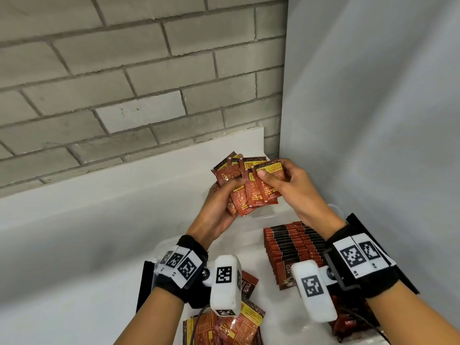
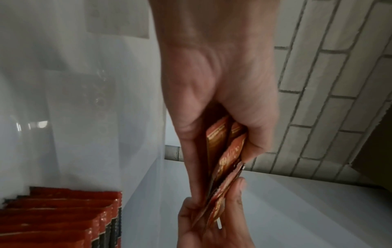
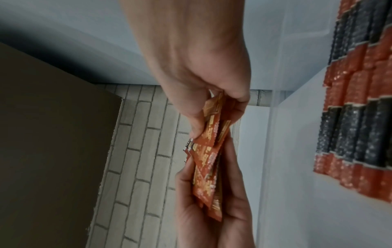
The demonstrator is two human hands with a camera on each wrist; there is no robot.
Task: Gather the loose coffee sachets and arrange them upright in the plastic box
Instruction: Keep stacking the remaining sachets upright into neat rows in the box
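A fanned bunch of red-brown coffee sachets (image 1: 245, 181) is held up above the far end of the clear plastic box (image 1: 263, 216). My left hand (image 1: 224, 195) grips the bunch from below, its thumb across the front. My right hand (image 1: 278, 180) pinches the rightmost sachets, thumb on their faces. The left wrist view shows the sachets (image 2: 222, 151) edge-on between both hands. In the right wrist view the same sachets (image 3: 208, 156) sit between my right thumb and fingers. Rows of upright sachets (image 1: 291, 242) fill the right side of the box.
More loose sachets (image 1: 229, 324) lie at the bottom of the head view, near my left forearm. A grey brick wall (image 1: 124, 83) stands behind the white ledge (image 1: 99, 195), and a pale panel (image 1: 373, 120) closes the right side.
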